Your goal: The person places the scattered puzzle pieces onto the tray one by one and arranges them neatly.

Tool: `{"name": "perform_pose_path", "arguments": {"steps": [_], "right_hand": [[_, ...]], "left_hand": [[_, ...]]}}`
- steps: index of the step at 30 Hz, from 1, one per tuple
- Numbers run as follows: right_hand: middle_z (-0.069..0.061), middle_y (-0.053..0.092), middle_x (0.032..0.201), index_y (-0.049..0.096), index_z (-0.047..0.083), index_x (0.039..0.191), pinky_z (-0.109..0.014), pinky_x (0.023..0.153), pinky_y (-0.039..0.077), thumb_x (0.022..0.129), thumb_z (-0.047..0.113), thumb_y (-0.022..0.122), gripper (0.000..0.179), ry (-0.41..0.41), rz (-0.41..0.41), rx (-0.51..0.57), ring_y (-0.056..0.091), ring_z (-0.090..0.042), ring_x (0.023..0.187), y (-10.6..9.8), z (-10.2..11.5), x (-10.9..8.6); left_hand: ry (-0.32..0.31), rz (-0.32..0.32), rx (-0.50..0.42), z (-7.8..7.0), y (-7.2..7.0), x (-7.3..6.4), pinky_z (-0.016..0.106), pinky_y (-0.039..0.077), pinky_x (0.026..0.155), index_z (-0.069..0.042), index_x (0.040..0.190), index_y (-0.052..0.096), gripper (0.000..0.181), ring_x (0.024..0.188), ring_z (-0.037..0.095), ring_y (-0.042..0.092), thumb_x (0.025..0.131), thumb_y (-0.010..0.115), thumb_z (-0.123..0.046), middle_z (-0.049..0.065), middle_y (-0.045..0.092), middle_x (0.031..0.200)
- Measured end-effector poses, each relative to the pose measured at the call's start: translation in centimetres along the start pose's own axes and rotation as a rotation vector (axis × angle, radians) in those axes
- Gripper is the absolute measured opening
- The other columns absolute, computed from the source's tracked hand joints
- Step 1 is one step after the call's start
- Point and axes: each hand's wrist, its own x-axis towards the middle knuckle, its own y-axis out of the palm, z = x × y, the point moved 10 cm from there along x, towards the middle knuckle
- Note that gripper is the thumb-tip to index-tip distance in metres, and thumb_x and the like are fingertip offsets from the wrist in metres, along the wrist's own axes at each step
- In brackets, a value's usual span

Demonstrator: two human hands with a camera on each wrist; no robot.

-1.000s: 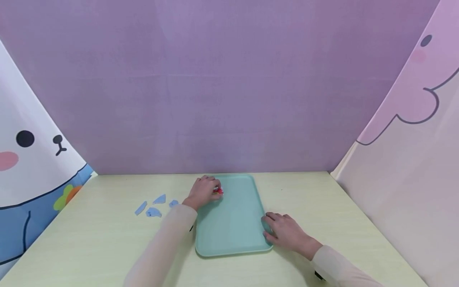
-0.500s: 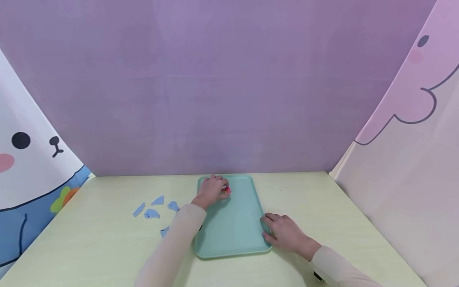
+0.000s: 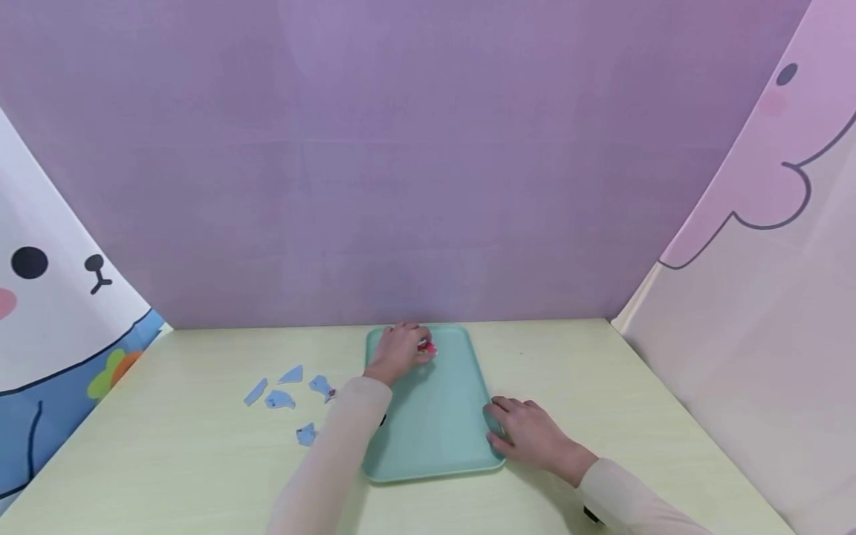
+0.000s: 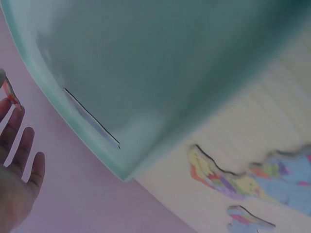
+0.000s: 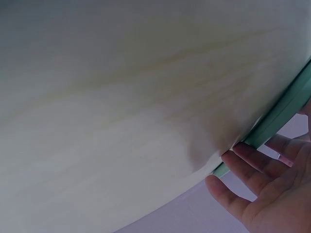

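Both hands work apart from each other: the left hand [image 3: 399, 349] pinches a small, thin piece [image 3: 426, 347] in red, pink and white between thumb and fingertip, its other fingers stretched out loosely, while the right hand [image 3: 535, 435] rests with slightly bent fingers against the tray's near right edge. That pinched piece is above the far part of the tray [image 3: 435, 416]; whether it touches the surface I cannot tell. Mint green, smooth and matt, the tray is a long rectangle with rounded corners and a low raised rim.

Another flat piece [image 4: 92, 119], seen almost edge-on with a dark cut edge, lies in the tray close to one corner in the left wrist view. Left of the tray, irregular light blue pieces [image 3: 280, 400] lie scattered and well separated on the counter [image 3: 200, 461], some narrow, some pointed, some notched. Seen from beneath the left wrist, wavy-edged, multicoloured pieces [image 4: 223, 172] lie on the counter, whose pale yellow surface carries a faint streaked grain.

Cream sleeves [image 3: 341, 446] cover the forearms. Behind the counter hangs purple cloth [image 3: 428, 163] with soft fold creases, flanked by printed cartoon sheets [image 3: 53, 223].
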Motion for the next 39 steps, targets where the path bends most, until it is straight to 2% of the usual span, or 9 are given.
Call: {"name": "perform_pose_path", "arguments": {"steps": [10, 22, 30, 39], "right_hand": [[-0.013, 0.059, 0.116, 0.058, 0.008, 0.115, -0.044, 0.08, 0.049, 0.084, 0.034, 0.059, 0.041, 0.006, 0.003, 0.004, 0.059, -0.028, 0.105, 0.2, -0.2, 0.1], [-0.012, 0.06, 0.115, 0.058, 0.007, 0.115, -0.043, 0.079, 0.049, 0.084, 0.034, 0.059, 0.041, -0.004, -0.005, -0.01, 0.06, -0.026, 0.103, 0.0, -0.1, 0.1], [-0.012, 0.06, 0.114, 0.058, 0.007, 0.115, -0.043, 0.078, 0.049, 0.084, 0.034, 0.06, 0.041, 0.009, 0.003, -0.006, 0.06, -0.026, 0.102, -0.1, -0.2, 0.1], [-0.012, 0.06, 0.115, 0.058, 0.008, 0.115, -0.043, 0.078, 0.049, 0.084, 0.034, 0.06, 0.041, 0.01, 0.01, -0.003, 0.059, -0.026, 0.102, 0.1, -0.1, 0.2]], "left_hand": [[-0.02, 0.006, 0.021, -0.5, 1.1, 0.8, 0.038, 0.041, 0.078, -0.02, 0.095, 0.065, 0.024, 0.089, 0.019, 0.051, 0.079, 0.068, -0.038, -0.004, 0.06, 0.09], [-0.032, 0.002, 0.018, -1.1, 1.6, 0.7, 0.039, 0.042, 0.079, -0.021, 0.099, 0.065, 0.025, 0.094, 0.02, 0.051, 0.081, 0.066, -0.037, -0.002, 0.06, 0.099], [-0.045, -0.003, 0.011, -1.3, 2.4, 1.0, 0.037, 0.041, 0.077, -0.021, 0.098, 0.065, 0.023, 0.093, 0.02, 0.05, 0.081, 0.066, -0.037, -0.003, 0.059, 0.097], [-0.037, -0.033, 0.011, -1.5, 2.6, 1.1, 0.035, 0.04, 0.072, -0.022, 0.095, 0.065, 0.02, 0.088, 0.019, 0.05, 0.081, 0.066, -0.035, -0.004, 0.059, 0.094]]}}
